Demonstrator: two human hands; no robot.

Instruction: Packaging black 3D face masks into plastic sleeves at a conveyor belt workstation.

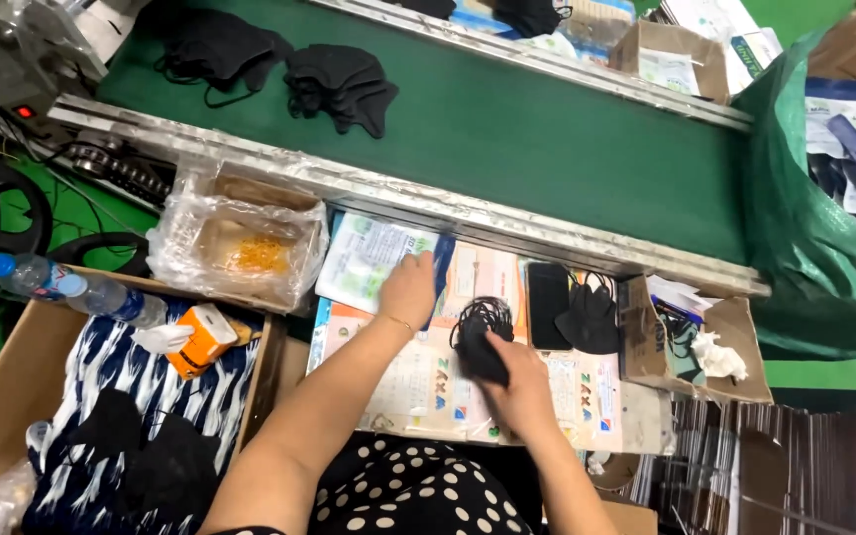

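From the head view I saw my right hand [519, 388] closed around a bundle of black face masks [480, 339], fingers wrapped over its lower end. The bundle lay on the work surface between my two hands, its long axis running from my palm up and to the left, toward the conveyor belt [547, 129], with the thin ear loops curling out at the far end. My left hand [407, 288] rested palm down on a flat white and green packet [369, 260], fingers curved against its right edge; whether they pinched it I could not tell. The packet lay just below the belt's metal rail [398, 203], its long side tilted slightly up to the right. A black phone [548, 304] and another black mask [589, 317] lay just right of the bundle. A plastic-lined cardboard box [240, 238] sat to the left of the packet.
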